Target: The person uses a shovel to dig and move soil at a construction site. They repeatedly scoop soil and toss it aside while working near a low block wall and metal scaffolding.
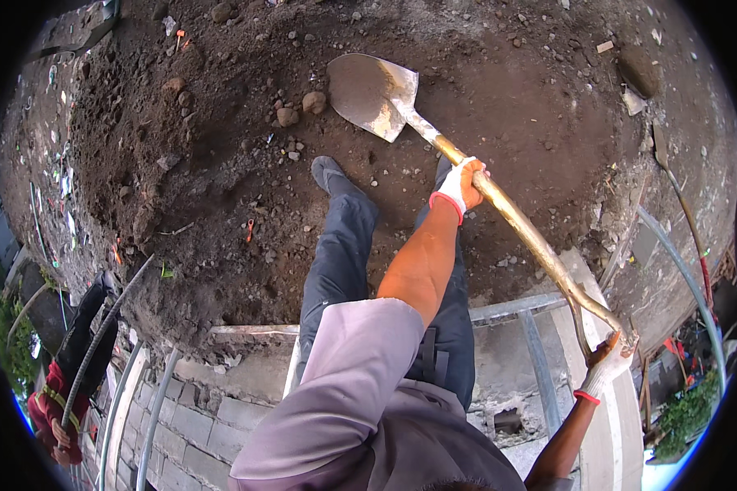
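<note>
A shovel [535, 239] with a wooden shaft slants across the view. Its dirt-smeared metal blade [374, 92] points away to the far left and lies over brown soil [516, 123]. My left hand [460, 186], in a white and orange glove, is wrapped round the shaft just behind the blade's socket. At the near right end, my right hand [608, 368], in a white glove with a red cuff, is closed on the shovel's forked grip. Its fingers are partly hidden. The blade carries some soil on its face.
Stones [314, 102] lie left of the blade, with a mound of loose dirt beyond. Metal bars [539, 360] and paving blocks [192, 424] are near my body. A person in red [57, 401] is at the lower left. Another long-handled tool [686, 209] lies at the right.
</note>
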A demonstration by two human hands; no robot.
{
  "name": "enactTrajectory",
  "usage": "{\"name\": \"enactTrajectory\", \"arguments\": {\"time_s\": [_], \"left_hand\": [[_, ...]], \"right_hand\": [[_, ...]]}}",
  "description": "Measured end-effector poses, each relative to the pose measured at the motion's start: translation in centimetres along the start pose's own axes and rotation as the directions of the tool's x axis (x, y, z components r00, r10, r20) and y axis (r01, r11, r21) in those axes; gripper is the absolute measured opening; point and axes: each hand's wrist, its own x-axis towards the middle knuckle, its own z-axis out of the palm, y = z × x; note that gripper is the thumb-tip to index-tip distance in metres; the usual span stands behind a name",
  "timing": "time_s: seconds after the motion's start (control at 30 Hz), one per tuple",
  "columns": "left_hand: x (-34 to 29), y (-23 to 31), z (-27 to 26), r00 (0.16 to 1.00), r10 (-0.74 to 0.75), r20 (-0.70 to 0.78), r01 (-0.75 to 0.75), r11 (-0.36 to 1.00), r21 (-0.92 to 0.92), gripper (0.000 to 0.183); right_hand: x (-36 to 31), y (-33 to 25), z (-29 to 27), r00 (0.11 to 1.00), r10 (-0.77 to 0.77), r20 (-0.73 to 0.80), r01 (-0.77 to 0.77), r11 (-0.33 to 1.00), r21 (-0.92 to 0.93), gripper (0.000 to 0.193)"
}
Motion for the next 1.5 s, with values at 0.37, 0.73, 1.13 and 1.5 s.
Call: {"name": "enactTrajectory", "arguments": {"time_s": [0.37,0.73,1.13,1.5], "left_hand": [[-7.8,1.6,-7.5,0.994,-0.055,0.097,0.048,0.996,0.074,0.014],[-6.4,2.5,-9.0,1.0,0.004,-0.005,-0.005,0.999,-0.051,0.029],[-10.4,3.0,-12.0,0.99,0.012,-0.142,0.0,0.997,0.08,0.039],[-7.9,8.8,-10.2,1.0,0.021,0.015,-0.02,1.0,-0.004,0.016]], "right_hand": [[-13.6,3.3,-7.3,0.982,0.026,-0.186,-0.066,0.974,-0.217,0.033],[-8.4,4.2,-6.8,0.93,0.353,0.104,-0.368,0.905,0.215,0.017],[-17.2,3.5,-5.6,0.933,0.217,-0.287,-0.251,0.964,-0.089,0.022],[-14.1,0.0,2.2,0.97,0.204,-0.13,-0.213,0.975,-0.056,0.011]]}}
